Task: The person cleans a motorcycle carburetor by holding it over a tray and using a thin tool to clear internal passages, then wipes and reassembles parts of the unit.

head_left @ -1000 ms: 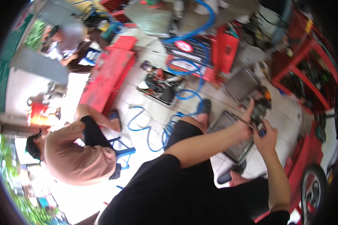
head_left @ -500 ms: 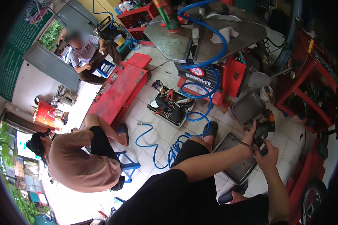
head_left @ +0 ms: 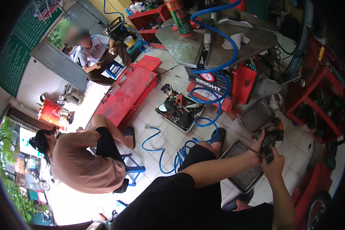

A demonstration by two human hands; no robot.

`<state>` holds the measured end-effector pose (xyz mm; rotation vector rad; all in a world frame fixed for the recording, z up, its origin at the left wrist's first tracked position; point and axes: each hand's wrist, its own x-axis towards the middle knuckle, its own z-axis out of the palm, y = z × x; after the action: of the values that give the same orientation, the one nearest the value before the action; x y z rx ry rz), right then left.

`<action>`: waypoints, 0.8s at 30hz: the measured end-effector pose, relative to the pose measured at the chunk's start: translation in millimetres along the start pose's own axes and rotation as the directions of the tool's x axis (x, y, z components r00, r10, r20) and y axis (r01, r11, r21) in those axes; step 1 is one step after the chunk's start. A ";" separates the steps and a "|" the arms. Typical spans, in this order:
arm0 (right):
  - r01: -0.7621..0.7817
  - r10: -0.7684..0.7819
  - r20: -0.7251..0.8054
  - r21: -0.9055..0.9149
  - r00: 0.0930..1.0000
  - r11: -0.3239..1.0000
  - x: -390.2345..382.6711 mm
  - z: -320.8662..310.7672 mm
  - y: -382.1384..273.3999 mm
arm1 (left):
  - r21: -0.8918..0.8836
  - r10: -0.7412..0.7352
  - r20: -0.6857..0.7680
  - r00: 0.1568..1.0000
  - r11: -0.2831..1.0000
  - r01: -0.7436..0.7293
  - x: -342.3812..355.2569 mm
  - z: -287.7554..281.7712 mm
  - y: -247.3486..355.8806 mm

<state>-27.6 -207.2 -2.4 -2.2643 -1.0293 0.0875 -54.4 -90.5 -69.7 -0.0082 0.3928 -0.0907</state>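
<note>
At the lower right, both my hands are around a dark, bulky metal part, which I cannot identify further. My left hand [head_left: 259, 145] is closed on the near left side of the dark metal part [head_left: 272, 137], its thumb pointing up. Closed just below it, my right hand [head_left: 274, 165] holds a dark handle [head_left: 270, 157]. A thin shaft runs left from there, like a screwdriver's, though its tip is hidden. Something orange [head_left: 278, 125] shows at the part's far end; I cannot tell if it belongs to it. Beneath my forearms lies a black-rimmed metal tray [head_left: 239, 184].
Ahead sits a tray of tools [head_left: 182, 111] on the tiles, with a coiled blue air hose [head_left: 153, 147] beside it. A red machine with a metal turntable [head_left: 176, 42] stands behind. One person sits left near a red lift bench [head_left: 130, 90]; another sits beyond. A red rack [head_left: 314, 92] is right.
The whole view has shifted slightly, so the surroundings appear a little farther right and lower. Both hands keep their hold on the metal part and the handle, with only a small movement.
</note>
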 end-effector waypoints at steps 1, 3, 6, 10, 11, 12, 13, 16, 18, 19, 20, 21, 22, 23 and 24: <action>0.002 -0.002 -0.012 -0.018 1.000 1.000 0.4 0.4 1.1 | 0.006 0.012 -0.007 1.000 1.000 -0.012 0.2 -0.6 0.3; 0.005 -0.005 -0.020 -0.033 1.000 0.999 1.7 -1.5 0.0 | 0.019 0.020 0.004 1.000 1.000 -0.020 1.4 -1.5 1.9; -0.080 0.081 0.104 -0.017 0.991 0.997 3.0 -9.2 -2.0 | 0.029 0.017 -0.026 1.000 0.999 -0.016 -2.2 -2.3 -0.1; 0.080 -0.080 0.007 -0.074 0.997 0.994 3.9 -4.8 2.3 | 0.009 0.004 -0.055 0.998 1.000 -0.004 -2.3 7.9 1.2; 0.073 -0.073 0.001 -0.072 0.997 0.995 2.3 -0.3 1.3 | -0.013 0.006 -0.082 0.997 1.000 -0.007 -3.7 1.2 -0.4; 0.083 -0.082 0.014 -0.070 0.997 0.994 2.1 0.0 0.8 | 0.026 0.024 -0.027 0.999 0.999 -0.024 -2.5 -4.2 0.1; 0.081 -0.080 0.008 -0.065 0.997 0.995 2.1 -0.3 0.1 | 0.094 0.037 0.053 0.998 0.995 -0.042 0.1 -1.6 5.8; 0.069 -0.069 0.004 -0.054 0.998 0.996 1.9 -2.0 -1.1 | 0.064 0.004 -0.023 1.000 0.998 -0.002 -8.2 6.6 4.0; 0.080 -0.080 -0.024 -0.008 0.997 0.997 2.8 -7.7 -3.2 | 0.044 -0.023 -0.039 0.999 0.999 0.025 -5.6 20.6 4.9; 0.084 -0.084 -0.021 -0.009 0.996 0.996 3.5 -10.0 -3.2 | 0.056 -0.005 -0.068 0.998 0.998 0.008 -4.3 20.6 2.0; 0.095 -0.097 -0.043 -0.046 0.994 0.994 4.9 -13.7 -3.6 | 0.069 0.014 -0.096 0.995 0.998 -0.007 -2.0 21.5 -0.4; 0.095 -0.098 -0.038 -0.055 0.995 0.994 -1.4 -8.1 -5.5 | 0.053 0.025 -0.132 0.991 0.998 -0.018 -5.9 12.7 -1.0; 0.089 -0.089 -0.006 -0.027 0.996 0.996 -0.8 -6.7 -8.5 | 0.021 0.009 -0.102 0.995 1.000 -0.007 -5.5 6.2 1.2; 0.050 -0.048 0.043 -0.037 0.998 0.998 5.4 -7.8 -11.3 | -0.010 -0.004 -0.074 0.997 1.000 0.003 -4.1 0.1 3.4; 0.003 0.003 0.089 -0.066 0.996 0.998 4.4 -2.4 -10.1 | 0.002 0.036 -0.122 0.992 0.999 -0.036 4.5 -10.8 1.8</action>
<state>-30.4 -200.5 6.2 -2.3384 -1.0937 0.1573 -54.2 -89.0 -81.5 0.0042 0.5150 -0.0559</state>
